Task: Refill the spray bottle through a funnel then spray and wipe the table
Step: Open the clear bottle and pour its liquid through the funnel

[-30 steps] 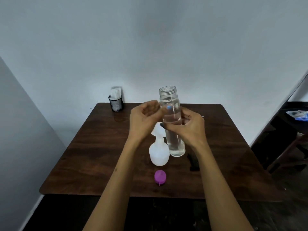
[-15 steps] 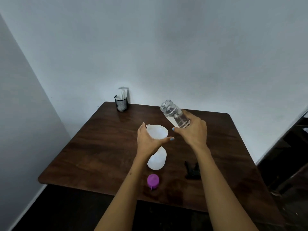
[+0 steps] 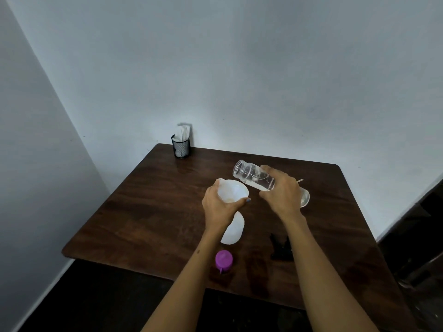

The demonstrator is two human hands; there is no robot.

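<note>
Pale blue-grey walls are meeting in a corner behind a dark wooden worktop (image 3: 148,212), where a person is working with both bare hands. At the centre, the left hand (image 3: 219,207) is curling its fingers (image 3: 242,202) around a white funnel (image 3: 233,190), which is sitting in the neck of a white spray bottle (image 3: 233,232) standing on the wood. Just beside it, at about two o'clock from the funnel, the right hand (image 3: 281,195) is gripping a clear plastic bottle (image 3: 251,174) from above, tilting it nearly level with its open mouth pointing toward ten o'clock and hanging just above the funnel's far rim. Clear liquid is pooling along the low side of the tilted bottle; whether any is leaving the mouth cannot be told. At six o'clock from the spray bottle, near the front edge, a purple cap (image 3: 224,259) is lying on the wood. At four o'clock, between the forearms, a small black object (image 3: 280,246) is lying, too dark to identify. At the far left corner, around eleven o'clock, a black mesh cup (image 3: 181,147) is holding white paper items against the wall.
</note>
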